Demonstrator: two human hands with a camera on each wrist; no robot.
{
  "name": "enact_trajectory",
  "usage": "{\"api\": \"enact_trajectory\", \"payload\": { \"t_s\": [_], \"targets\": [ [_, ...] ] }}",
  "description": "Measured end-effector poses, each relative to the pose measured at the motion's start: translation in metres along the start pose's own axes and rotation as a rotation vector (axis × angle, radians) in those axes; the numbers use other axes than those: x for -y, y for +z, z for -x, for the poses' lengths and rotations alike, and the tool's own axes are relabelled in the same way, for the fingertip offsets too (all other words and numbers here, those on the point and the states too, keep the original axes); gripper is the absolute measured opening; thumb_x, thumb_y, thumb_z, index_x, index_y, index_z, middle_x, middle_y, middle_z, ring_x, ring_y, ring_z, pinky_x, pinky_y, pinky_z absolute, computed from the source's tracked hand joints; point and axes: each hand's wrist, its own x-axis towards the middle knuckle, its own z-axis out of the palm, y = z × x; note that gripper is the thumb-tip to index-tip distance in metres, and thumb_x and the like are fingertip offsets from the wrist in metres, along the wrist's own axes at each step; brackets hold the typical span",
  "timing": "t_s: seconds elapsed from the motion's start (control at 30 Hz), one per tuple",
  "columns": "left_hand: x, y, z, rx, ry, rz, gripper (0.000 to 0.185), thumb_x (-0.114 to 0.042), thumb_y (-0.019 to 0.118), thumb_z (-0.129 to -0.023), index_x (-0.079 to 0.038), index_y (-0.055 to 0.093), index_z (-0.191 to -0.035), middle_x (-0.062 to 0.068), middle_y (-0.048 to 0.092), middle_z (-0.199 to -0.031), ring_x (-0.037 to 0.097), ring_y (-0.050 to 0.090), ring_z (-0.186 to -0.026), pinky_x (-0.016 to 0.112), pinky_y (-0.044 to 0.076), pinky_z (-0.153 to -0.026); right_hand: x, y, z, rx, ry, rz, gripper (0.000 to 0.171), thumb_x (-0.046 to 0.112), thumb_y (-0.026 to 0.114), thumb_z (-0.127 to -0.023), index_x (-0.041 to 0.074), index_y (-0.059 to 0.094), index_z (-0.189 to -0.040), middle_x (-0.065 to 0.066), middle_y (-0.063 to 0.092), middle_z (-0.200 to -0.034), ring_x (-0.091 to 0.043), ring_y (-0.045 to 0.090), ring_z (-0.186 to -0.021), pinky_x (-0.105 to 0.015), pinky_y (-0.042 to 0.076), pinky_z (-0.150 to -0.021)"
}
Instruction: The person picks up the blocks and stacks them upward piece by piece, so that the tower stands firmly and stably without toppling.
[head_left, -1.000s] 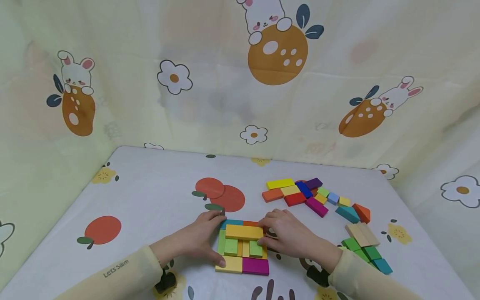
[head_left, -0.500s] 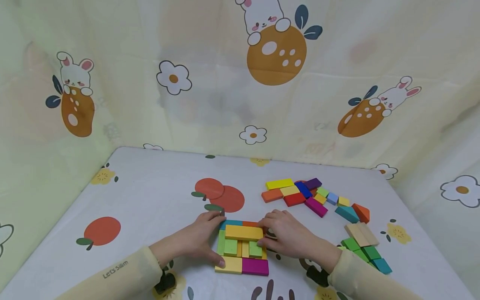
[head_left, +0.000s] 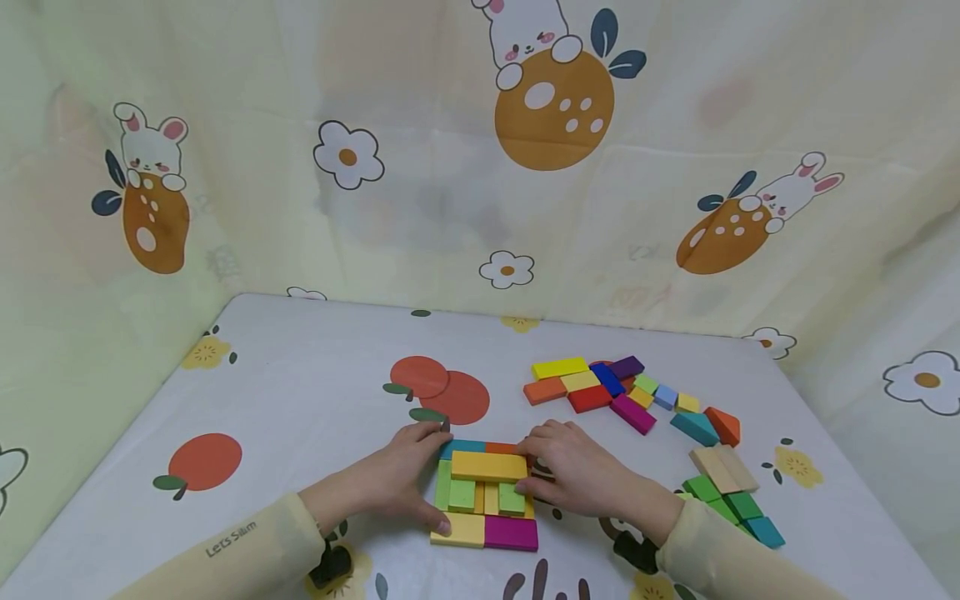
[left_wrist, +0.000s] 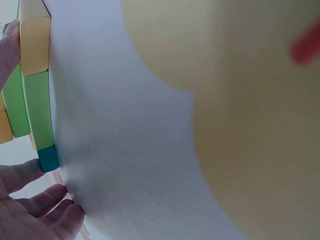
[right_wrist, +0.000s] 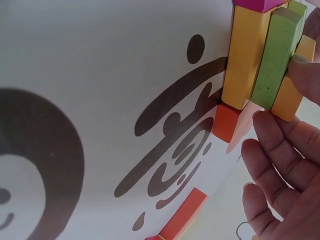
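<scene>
A flat, layered build of wooden blocks lies between the hands. A yellow-orange block [head_left: 487, 465] bridges its top, above light green blocks [head_left: 461, 495]. My left hand [head_left: 405, 477] spans the build's left side. Its thumb rests on the pale yellow block [head_left: 467, 533] at the front, and a fingertip touches the teal block [left_wrist: 48, 158] at the back. My right hand [head_left: 577, 468] pinches the yellow-orange block's right end, the thumb near the light green block [right_wrist: 276, 60] below it. A magenta block [head_left: 512, 533] forms the front right corner.
Loose coloured blocks, including a red block [head_left: 590, 398] and a bright yellow block [head_left: 559, 367], lie at the back right. Orange and teal triangular blocks [head_left: 695, 429], plain wooden blocks [head_left: 723, 468] and green blocks [head_left: 744, 506] continue down the right side. A printed cloth [head_left: 300, 392] covers the table.
</scene>
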Motion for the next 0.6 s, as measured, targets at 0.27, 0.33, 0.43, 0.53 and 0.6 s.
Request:
{"api": "enact_trajectory", "payload": {
  "t_s": [0.27,0.33,0.43,0.53,0.6],
  "targets": [
    [-0.001,0.0,-0.001,0.006,-0.008,0.003,0.108,-0.047,0.094,-0.067,-0.002,0.044,-0.151,0.02,0.034,-0.16,0.04,0.032,-0.148,0.058,0.043,-0.115,-0.001,-0.001,0.001,0.006,-0.007,-0.001,0.043,0.04,0.078,-0.089,0.012,0.073,-0.121,0.001,0.072,-0.11,-0.018,0.061,-0.106,-0.045,0.054,-0.094],
    [-0.001,0.0,-0.001,0.008,-0.011,0.002,0.108,-0.047,0.094,-0.067,-0.002,0.044,-0.151,0.02,0.034,-0.16,0.04,0.032,-0.148,0.058,0.043,-0.115,-0.002,-0.003,0.002,0.006,-0.009,-0.012,0.045,0.043,0.077,-0.089,0.012,0.072,-0.122,0.002,0.072,-0.107,-0.017,0.06,-0.105,-0.045,0.054,-0.093],
    [-0.002,0.0,-0.001,0.008,-0.009,-0.001,0.107,-0.046,0.094,-0.067,-0.002,0.044,-0.151,0.02,0.035,-0.16,0.04,0.032,-0.148,0.058,0.043,-0.115,-0.01,-0.012,0.003,-0.042,-0.018,-0.024,0.048,0.044,0.074,-0.092,0.011,0.07,-0.126,0.002,0.071,-0.107,-0.018,0.061,-0.106,-0.045,0.055,-0.092],
    [-0.003,-0.001,0.0,0.008,-0.008,-0.004,0.107,-0.046,0.094,-0.067,-0.002,0.044,-0.151,0.02,0.035,-0.16,0.04,0.032,-0.148,0.058,0.043,-0.116,-0.031,-0.024,-0.001,-0.139,0.009,-0.035,0.045,0.038,0.071,-0.096,0.008,0.067,-0.13,-0.004,0.072,-0.108,-0.024,0.063,-0.106,-0.046,0.056,-0.09],
    [-0.004,-0.002,0.0,0.011,-0.01,-0.006,0.107,-0.046,0.094,-0.067,-0.002,0.044,-0.151,0.021,0.034,-0.16,0.04,0.032,-0.148,0.058,0.042,-0.116,-0.051,-0.032,-0.008,-0.189,0.063,-0.043,0.045,0.031,0.07,-0.097,0.004,0.064,-0.132,-0.01,0.071,-0.113,-0.03,0.064,-0.108,-0.049,0.056,-0.093]
  ]
}}
